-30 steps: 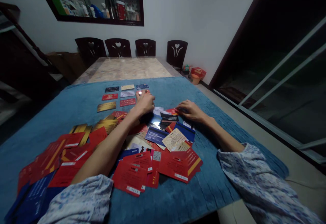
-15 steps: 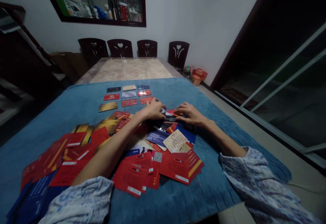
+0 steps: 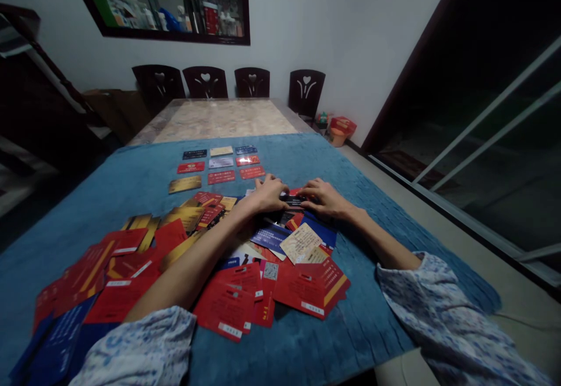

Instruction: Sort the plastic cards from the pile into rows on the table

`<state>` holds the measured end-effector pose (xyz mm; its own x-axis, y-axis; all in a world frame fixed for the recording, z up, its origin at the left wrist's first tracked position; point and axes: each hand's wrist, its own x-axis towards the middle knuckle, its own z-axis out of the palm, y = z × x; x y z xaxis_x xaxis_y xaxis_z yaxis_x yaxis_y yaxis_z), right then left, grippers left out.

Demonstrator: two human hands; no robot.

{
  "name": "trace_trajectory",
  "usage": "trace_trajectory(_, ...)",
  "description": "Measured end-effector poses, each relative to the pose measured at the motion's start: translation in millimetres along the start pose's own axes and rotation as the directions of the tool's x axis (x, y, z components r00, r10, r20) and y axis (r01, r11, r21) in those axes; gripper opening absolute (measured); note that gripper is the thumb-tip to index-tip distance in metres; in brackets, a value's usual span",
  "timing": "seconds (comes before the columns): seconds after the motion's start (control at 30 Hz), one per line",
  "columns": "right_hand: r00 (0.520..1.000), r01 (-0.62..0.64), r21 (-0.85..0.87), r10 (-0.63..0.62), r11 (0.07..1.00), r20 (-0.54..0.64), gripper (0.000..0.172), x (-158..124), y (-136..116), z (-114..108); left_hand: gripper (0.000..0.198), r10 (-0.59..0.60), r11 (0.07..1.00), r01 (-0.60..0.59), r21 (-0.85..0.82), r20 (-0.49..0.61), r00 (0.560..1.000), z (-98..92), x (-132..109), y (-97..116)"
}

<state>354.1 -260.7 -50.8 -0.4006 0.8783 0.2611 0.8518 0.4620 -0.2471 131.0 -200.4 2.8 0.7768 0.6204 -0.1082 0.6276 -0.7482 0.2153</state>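
Head view: cards (image 3: 302, 243) on blue cloth (image 3: 298, 155); chairs (image 3: 217, 85) beyond table (image 3: 228, 118).

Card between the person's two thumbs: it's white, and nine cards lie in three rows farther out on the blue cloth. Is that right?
Not quite: the card between the thumbs of the left hand and right hand is black with pale print, as the head view shows. Nine cards do lie in three rows farther out on the blue cloth.

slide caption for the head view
Left hand and right hand at a black card, nine cards in rows beyond on blue cloth
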Motion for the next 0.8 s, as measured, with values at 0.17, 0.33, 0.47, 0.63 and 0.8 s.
trace_trajectory(0.17, 1.0, -0.023, -0.029, 0.022, 0.999, -0.018, 0.035, -2.0, 4.8, 0.2, 0.028, -0.001, 1.0, 0.001, 0.004, -0.095, 0.995, 8.6, 2.9, 0.1)
trace_trajectory(0.33, 1.0, -0.011, 0.023, 0.011, 1.0, -0.013, 0.042, -4.9, 5.6, -2.9, 0.024, 0.03, 0.999, -0.027, 0.02, -0.157, 0.987, 12.5, 1.8, 3.4)
trace_trajectory(0.47, 0.999, -0.026, 0.052, 0.025, 0.998, 0.024, 0.052, -7.2, 7.5, -5.7, 0.026, 0.058, 0.998, -0.054, 0.029, -0.16, 0.985, 12.3, 1.9, 3.7)
trace_trajectory(0.63, 0.998, -0.015, 0.073, 0.011, 0.997, 0.059, 0.056, -9.9, 7.3, -12.5, 0.029, 0.097, 0.995, -0.098, -0.005, -0.089, 0.991, 11.3, 4.4, -3.1)
trace_trajectory(0.8, 0.997, 0.0, 0.087, -0.006, 0.996, 0.075, 0.058, -11.0, 5.3, -17.8, 0.033, 0.116, 0.993, -0.117, -0.025, -0.051, 0.992, 11.3, 4.9, -7.7)
